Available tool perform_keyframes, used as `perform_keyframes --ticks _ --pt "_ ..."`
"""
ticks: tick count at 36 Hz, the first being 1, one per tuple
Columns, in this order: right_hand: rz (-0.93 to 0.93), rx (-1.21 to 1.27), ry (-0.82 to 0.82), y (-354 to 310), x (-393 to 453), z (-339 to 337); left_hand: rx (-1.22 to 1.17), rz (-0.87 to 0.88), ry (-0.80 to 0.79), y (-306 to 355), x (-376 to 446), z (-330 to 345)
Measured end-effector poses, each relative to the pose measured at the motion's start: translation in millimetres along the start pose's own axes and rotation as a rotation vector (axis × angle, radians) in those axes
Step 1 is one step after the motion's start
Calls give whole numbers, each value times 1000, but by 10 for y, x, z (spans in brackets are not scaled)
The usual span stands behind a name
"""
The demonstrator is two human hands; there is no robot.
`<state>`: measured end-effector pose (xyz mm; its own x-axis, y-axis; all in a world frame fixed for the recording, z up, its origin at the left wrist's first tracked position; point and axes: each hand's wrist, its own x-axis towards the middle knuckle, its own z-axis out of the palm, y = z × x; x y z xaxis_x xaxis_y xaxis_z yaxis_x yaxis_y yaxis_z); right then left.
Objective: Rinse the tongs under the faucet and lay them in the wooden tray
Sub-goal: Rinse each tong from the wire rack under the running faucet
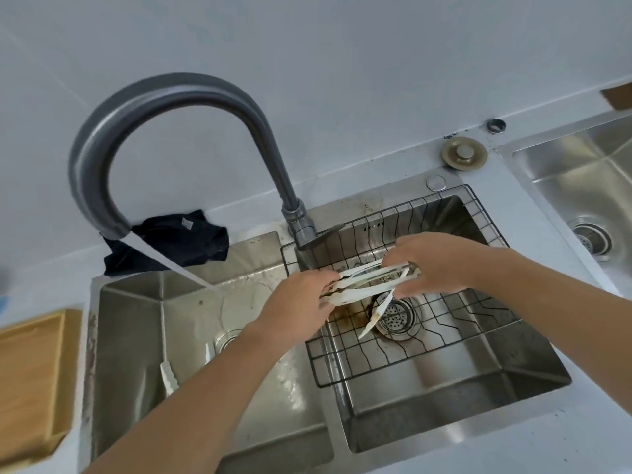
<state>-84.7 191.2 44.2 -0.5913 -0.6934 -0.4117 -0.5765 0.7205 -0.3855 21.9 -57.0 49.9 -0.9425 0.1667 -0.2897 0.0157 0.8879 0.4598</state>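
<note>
- The left hand (301, 299) reached in from the lower left, its bare forearm stretched diagonally, fingers curled shut round one end of the tongs (367, 285).
- The right hand (434, 265) came from the right, palm down, fingers closed on the other end.
- Both hands sat near each other, level.

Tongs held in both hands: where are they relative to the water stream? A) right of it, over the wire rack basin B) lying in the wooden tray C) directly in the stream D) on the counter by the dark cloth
A: the tongs, held between the left hand and right hand, sit above the wire rack, while the water stream falls into the left basin.
</note>
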Motion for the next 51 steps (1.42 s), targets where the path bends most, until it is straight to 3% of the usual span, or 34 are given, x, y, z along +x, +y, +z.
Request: perform_keyframes --ticks 7,21,30,36,45,51 --pt "-101 -94 99 -336 46 13 -48 -31 50 -112 -226 -111" --pt "-90 -61 175 -928 3 -63 -230 -89 241 -614 -684 -431" --pt "4 72 186 -1440 75 -15 -889 -374 489 -1039 -985 -613" --pt "87 382 142 -1719 132 135 -1409 -471 524 -1050 -1051 -649" --pt "239 699 120 -2165 177 217 -1888 -489 514 -1151 -1067 -676" --pt "350 948 96 -2438 266 247 -1997 -462 513 -1121 -1002 -648"
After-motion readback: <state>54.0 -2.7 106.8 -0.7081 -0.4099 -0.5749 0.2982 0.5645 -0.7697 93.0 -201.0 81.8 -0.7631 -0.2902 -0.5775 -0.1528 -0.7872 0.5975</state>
